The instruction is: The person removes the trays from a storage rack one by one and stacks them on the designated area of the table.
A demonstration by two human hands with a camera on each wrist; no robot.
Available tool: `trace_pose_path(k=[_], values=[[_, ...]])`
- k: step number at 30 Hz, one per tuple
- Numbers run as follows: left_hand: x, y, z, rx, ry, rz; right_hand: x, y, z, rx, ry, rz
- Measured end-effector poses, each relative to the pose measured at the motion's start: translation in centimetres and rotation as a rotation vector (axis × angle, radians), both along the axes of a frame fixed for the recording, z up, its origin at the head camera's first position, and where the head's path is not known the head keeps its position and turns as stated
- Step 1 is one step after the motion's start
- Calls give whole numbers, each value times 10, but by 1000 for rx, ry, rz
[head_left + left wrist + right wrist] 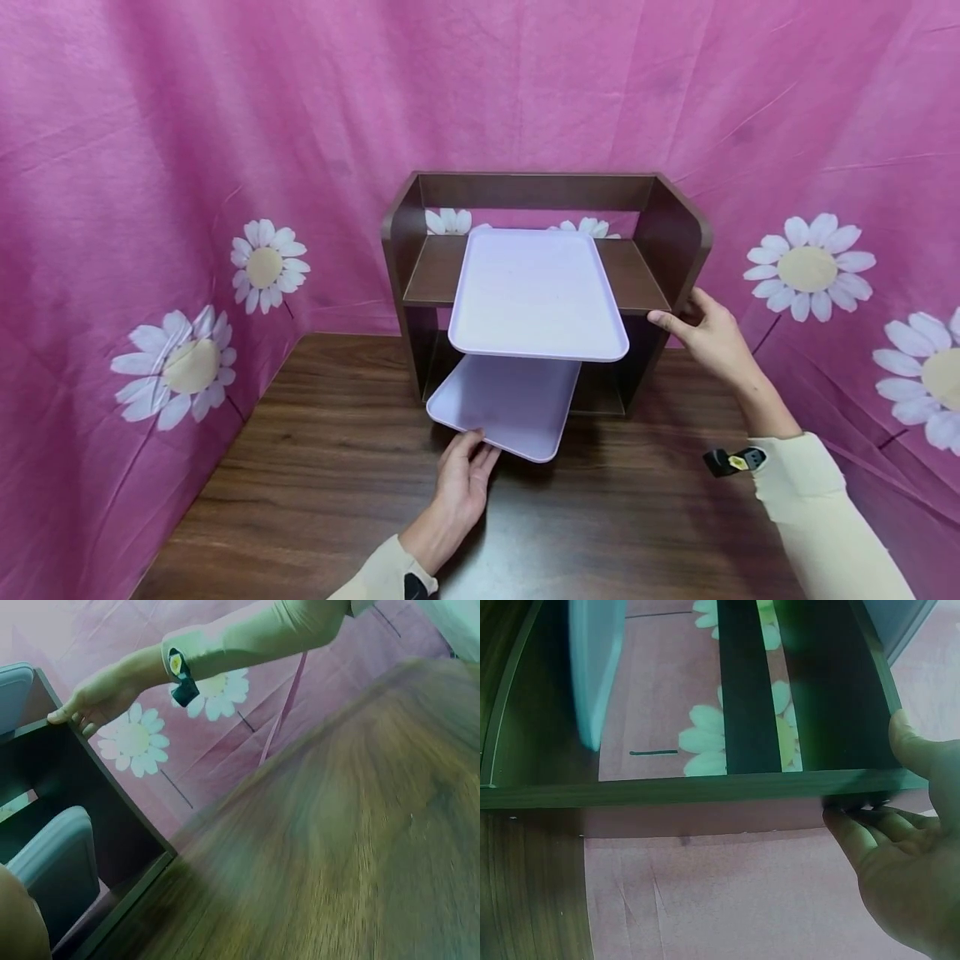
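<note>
A dark brown wooden shelf unit (675,225) stands at the back of the table. A lilac tray (536,292) lies on its upper shelf and juts out over the front. A second lilac tray (510,400) sits askew in the lower compartment, half sticking out. My left hand (468,458) touches that lower tray's front edge with fairly straight fingers. My right hand (686,321) grips the front edge of the shelf's right side panel, thumb in front and fingers round the outside. In the right wrist view, the right hand (889,817) clasps the panel edge (705,787). The left wrist view shows the lower tray (56,855).
The wooden table (337,467) extends from the shelf towards me. A pink cloth with white daisies (187,208) hangs close behind and on both sides. A black wrist strap (731,460) sits on my right sleeve.
</note>
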State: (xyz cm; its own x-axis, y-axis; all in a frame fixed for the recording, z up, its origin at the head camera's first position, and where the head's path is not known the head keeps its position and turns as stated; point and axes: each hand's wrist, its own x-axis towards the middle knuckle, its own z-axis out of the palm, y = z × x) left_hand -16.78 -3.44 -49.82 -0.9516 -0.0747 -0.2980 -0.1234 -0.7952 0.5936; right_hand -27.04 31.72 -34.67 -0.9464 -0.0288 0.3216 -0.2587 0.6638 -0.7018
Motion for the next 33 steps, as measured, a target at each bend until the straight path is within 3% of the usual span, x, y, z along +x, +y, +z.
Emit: trace_pose_path(k=[12,33], values=[[-2,-17,-7,-25,50,-4,-1,-1,-1,-14,-12,11],[-13,-47,-6,-88,86,-65,-1,1,-4,-6,39,-8]])
